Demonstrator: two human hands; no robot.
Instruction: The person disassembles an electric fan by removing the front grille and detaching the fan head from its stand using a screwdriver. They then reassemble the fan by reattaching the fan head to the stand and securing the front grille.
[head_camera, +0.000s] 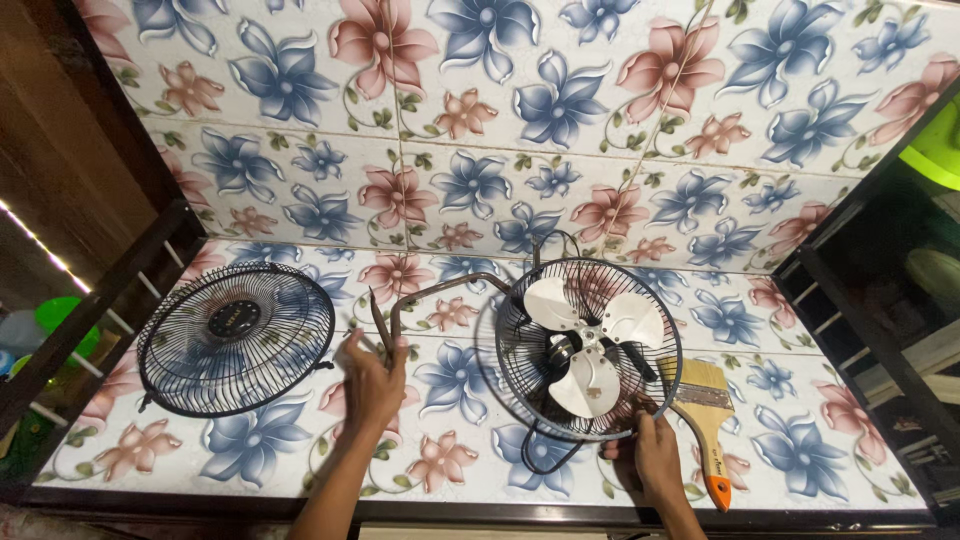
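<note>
A small fan (585, 345) with white blades sits in its black rear wire guard on a flowered counter (300, 450). My right hand (655, 455) grips the guard's lower rim. My left hand (372, 375) holds the fan's curved brown metal stand (440, 290), which arcs from the hand over to the guard. The detached black front grille (235, 335) lies flat on the counter to the left, apart from both hands. A black cord (540, 455) loops below the fan.
A paintbrush (708, 415) with a wooden handle and an orange tip lies just right of the fan, by my right hand. Flowered tiles (520, 100) cover the back wall. Dark frame rails (90, 300) flank both sides, and a dark ledge (480, 512) runs along the front.
</note>
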